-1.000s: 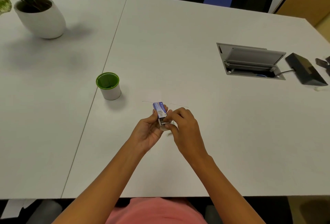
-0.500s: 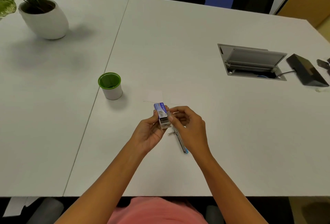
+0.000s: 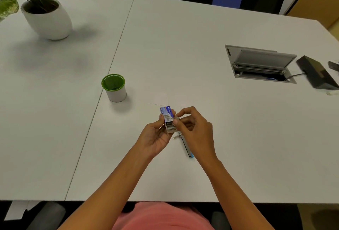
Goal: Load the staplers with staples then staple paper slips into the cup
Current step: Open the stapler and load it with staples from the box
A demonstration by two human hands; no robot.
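cannot read the print on the small blue cardboard staple box (image 3: 167, 114). cannot see the far end of the slim grey blue-tipped metal stapler (image 3: 187, 147) under the right hand (image 3: 197, 130).

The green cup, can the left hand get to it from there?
Probably yes. Nothing stands between the left hand and the cup, which sits just off to its left. But that hand grips the staple box, so it's busy.

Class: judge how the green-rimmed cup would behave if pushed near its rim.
The cup looks light and stands upright on a base narrower than its rim, so it would probably tip rather than slide. Once down, it would likely roll on the smooth table.
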